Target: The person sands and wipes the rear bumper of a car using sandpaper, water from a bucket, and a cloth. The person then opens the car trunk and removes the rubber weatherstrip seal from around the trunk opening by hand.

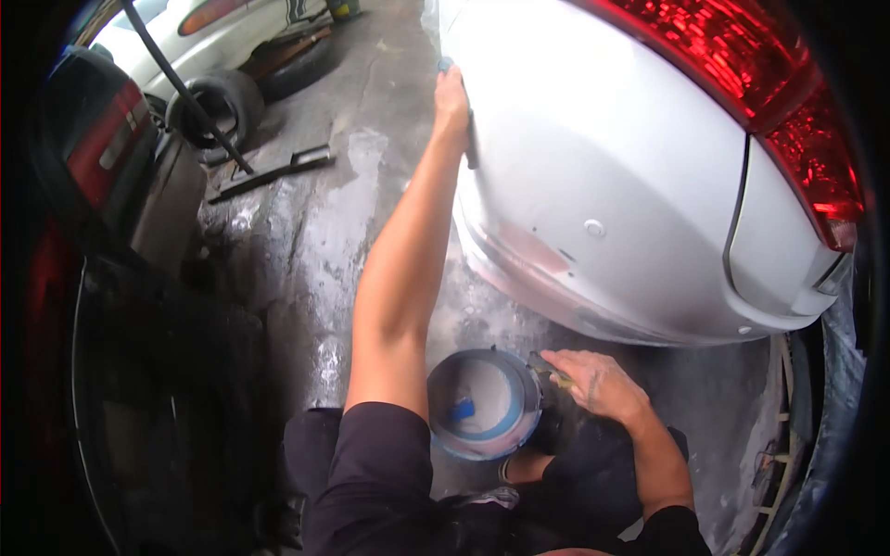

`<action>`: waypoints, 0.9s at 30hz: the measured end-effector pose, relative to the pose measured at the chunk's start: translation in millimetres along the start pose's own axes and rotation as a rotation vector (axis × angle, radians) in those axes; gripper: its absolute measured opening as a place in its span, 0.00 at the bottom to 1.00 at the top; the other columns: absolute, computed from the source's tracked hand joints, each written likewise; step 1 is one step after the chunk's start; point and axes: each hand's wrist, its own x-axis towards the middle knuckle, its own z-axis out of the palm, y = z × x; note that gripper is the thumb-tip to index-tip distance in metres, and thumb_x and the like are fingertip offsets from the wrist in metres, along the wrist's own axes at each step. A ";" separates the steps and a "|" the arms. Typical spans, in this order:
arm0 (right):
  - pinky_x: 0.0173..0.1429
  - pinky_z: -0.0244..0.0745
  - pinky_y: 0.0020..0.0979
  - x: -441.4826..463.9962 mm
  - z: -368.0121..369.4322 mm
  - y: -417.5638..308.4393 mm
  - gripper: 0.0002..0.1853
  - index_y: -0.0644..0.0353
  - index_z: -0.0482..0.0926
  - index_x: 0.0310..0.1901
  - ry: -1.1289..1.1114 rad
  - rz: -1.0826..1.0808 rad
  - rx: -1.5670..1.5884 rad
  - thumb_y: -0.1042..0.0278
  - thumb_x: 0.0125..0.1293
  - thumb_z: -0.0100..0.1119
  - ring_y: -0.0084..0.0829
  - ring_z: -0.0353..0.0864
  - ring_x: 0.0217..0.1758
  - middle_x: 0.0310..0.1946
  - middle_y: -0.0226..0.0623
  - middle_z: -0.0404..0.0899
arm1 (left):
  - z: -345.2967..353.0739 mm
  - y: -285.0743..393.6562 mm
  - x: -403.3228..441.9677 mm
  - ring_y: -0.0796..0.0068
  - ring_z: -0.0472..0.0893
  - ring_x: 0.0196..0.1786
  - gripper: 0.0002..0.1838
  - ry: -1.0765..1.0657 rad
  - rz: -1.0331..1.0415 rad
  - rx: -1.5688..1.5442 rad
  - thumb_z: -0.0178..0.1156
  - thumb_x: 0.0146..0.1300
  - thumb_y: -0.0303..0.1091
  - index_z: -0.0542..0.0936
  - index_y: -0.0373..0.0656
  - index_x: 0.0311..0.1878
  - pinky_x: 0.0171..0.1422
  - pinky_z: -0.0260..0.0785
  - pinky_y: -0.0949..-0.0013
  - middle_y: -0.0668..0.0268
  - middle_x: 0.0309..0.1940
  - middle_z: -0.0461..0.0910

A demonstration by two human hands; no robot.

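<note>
My left hand is stretched far forward at the left edge of the silver car bumper, its fingers wrapped round a dark flat tool that lies along the bumper's side. Close to my body, my right hand holds a small tool with a yellowish part beside the rim of a round bucket. Inside the bucket are greyish liquid and a blue object. Pinkish and dark scuffed patches mark the bumper's lower part.
A red tail light is above the bumper. At the upper left, tyres lie by a white car, and a long-handled squeegee rests on the wet floor. A dark red car door stands at the far left.
</note>
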 end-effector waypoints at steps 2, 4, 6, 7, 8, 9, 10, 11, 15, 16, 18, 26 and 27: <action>0.61 0.78 0.48 0.7 6.5 0.8 0.31 0.58 0.74 0.70 -0.007 0.000 -0.037 0.72 0.63 0.66 0.51 0.82 0.57 0.56 0.43 0.83 | 4.3 -10.2 -43.4 0.55 0.76 0.69 0.30 -0.016 0.062 0.003 0.44 0.82 0.52 0.65 0.42 0.78 0.70 0.73 0.51 0.49 0.67 0.75; 0.61 0.78 0.48 2.4 15.2 4.6 0.31 0.59 0.74 0.70 -0.078 0.024 0.012 0.71 0.63 0.67 0.52 0.82 0.57 0.56 0.46 0.83 | 26.2 0.4 -114.9 0.46 0.64 0.80 0.36 0.194 0.406 0.274 0.41 0.83 0.52 0.62 0.29 0.78 0.84 0.54 0.55 0.42 0.77 0.65; 0.61 0.78 0.49 4.6 22.4 6.3 0.29 0.59 0.75 0.69 -0.114 0.032 0.030 0.69 0.65 0.66 0.53 0.82 0.57 0.55 0.48 0.83 | 38.0 -21.4 -164.9 0.43 0.51 0.85 0.39 0.282 0.415 0.311 0.39 0.84 0.54 0.54 0.25 0.80 0.89 0.41 0.52 0.38 0.82 0.53; 0.60 0.78 0.49 5.5 26.1 6.7 0.26 0.60 0.75 0.68 -0.108 0.027 0.019 0.67 0.69 0.63 0.54 0.82 0.57 0.53 0.50 0.84 | 41.2 -32.1 -187.0 0.41 0.47 0.86 0.40 0.288 0.399 0.304 0.38 0.84 0.53 0.50 0.24 0.81 0.89 0.38 0.50 0.37 0.83 0.47; 0.60 0.78 0.49 4.7 26.6 2.8 0.26 0.60 0.75 0.68 -0.123 0.021 0.020 0.67 0.69 0.63 0.54 0.82 0.57 0.53 0.50 0.84 | 46.3 -49.9 -204.7 0.41 0.43 0.87 0.41 0.347 0.349 0.321 0.38 0.84 0.53 0.46 0.25 0.82 0.90 0.34 0.49 0.36 0.84 0.42; 0.59 0.78 0.49 5.5 24.5 -0.7 0.25 0.60 0.75 0.68 -0.106 0.008 0.011 0.67 0.70 0.63 0.54 0.82 0.56 0.53 0.50 0.84 | 54.3 -62.5 -226.1 0.42 0.39 0.87 0.42 0.379 0.269 0.353 0.39 0.84 0.53 0.44 0.25 0.83 0.90 0.30 0.47 0.36 0.84 0.39; 0.59 0.78 0.50 5.8 23.6 -2.7 0.25 0.60 0.75 0.67 -0.087 -0.001 0.001 0.67 0.70 0.62 0.54 0.82 0.56 0.52 0.50 0.84 | 63.5 -79.7 -249.2 0.41 0.37 0.87 0.43 0.385 0.275 0.388 0.40 0.83 0.54 0.43 0.25 0.83 0.89 0.26 0.44 0.36 0.85 0.37; 0.59 0.78 0.50 4.8 26.5 -1.3 0.25 0.60 0.75 0.67 -0.098 0.000 0.000 0.67 0.70 0.62 0.54 0.82 0.56 0.52 0.50 0.84 | 68.8 -101.4 -271.6 0.40 0.35 0.88 0.45 0.354 0.307 0.474 0.42 0.82 0.55 0.42 0.26 0.83 0.88 0.24 0.42 0.36 0.85 0.34; 0.59 0.78 0.49 -2.3 40.4 9.0 0.28 0.59 0.76 0.67 -0.199 0.044 -0.082 0.70 0.64 0.64 0.51 0.83 0.55 0.52 0.46 0.84 | 53.9 -149.9 -306.0 0.37 0.37 0.87 0.45 0.226 0.399 0.617 0.44 0.82 0.55 0.44 0.28 0.84 0.88 0.27 0.41 0.38 0.85 0.36; 0.58 0.78 0.49 -5.6 43.0 10.1 0.29 0.58 0.76 0.67 -0.195 0.030 -0.128 0.71 0.63 0.65 0.50 0.83 0.55 0.53 0.45 0.84 | 47.2 -147.3 -294.4 0.37 0.37 0.87 0.45 0.215 0.396 0.616 0.44 0.82 0.55 0.44 0.28 0.84 0.88 0.27 0.41 0.38 0.85 0.36; 0.59 0.78 0.49 -15.0 46.6 12.7 0.30 0.58 0.76 0.67 -0.200 0.052 -0.118 0.71 0.62 0.65 0.49 0.83 0.55 0.53 0.45 0.83 | 30.6 -143.2 -257.2 0.35 0.42 0.86 0.42 0.371 0.336 0.573 0.43 0.82 0.54 0.49 0.26 0.82 0.88 0.31 0.41 0.37 0.84 0.43; 0.61 0.76 0.47 -31.8 45.6 4.3 0.29 0.58 0.75 0.68 -0.123 0.019 -0.090 0.72 0.63 0.62 0.48 0.81 0.55 0.51 0.45 0.82 | -60.2 -151.3 -145.3 0.44 0.77 0.63 0.28 0.315 0.070 0.233 0.40 0.83 0.46 0.73 0.28 0.65 0.71 0.64 0.50 0.40 0.61 0.78; 0.61 0.76 0.47 -34.0 48.1 4.4 0.28 0.58 0.75 0.68 -0.130 0.003 -0.090 0.72 0.64 0.60 0.48 0.82 0.55 0.51 0.46 0.82 | -48.6 -149.0 -163.5 0.44 0.77 0.63 0.28 0.303 0.066 0.236 0.40 0.83 0.46 0.73 0.28 0.65 0.71 0.64 0.50 0.40 0.61 0.78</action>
